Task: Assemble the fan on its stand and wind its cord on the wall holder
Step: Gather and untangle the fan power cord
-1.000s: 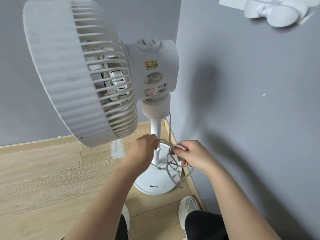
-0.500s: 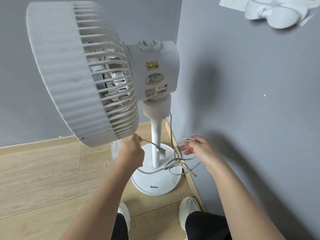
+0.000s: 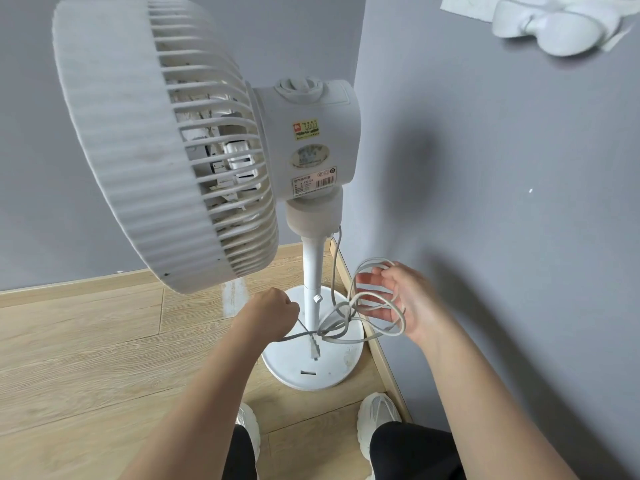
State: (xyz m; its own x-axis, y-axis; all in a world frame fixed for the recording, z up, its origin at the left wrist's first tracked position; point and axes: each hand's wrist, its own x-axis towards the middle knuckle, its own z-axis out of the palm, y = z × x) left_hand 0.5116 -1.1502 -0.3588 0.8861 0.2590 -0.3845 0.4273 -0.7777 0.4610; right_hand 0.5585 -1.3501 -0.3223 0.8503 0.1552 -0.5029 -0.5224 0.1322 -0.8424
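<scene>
Left hand (image 3: 268,315) grips the cord (image 3: 334,271); right hand (image 3: 401,301) spread wide inside its loops.

Pale wooden plank floor (image 3: 86,358), meeting grey walls (image 3: 519,237) at a wooden skirting. Standing on it near the right wall: round white fan base (image 3: 341,368). Just in front, planted flat, two white shoes (image 3: 377,415).

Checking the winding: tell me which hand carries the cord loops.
The right hand: loops of cord hang round its open fingers; the left hand pinches one strand.
</scene>
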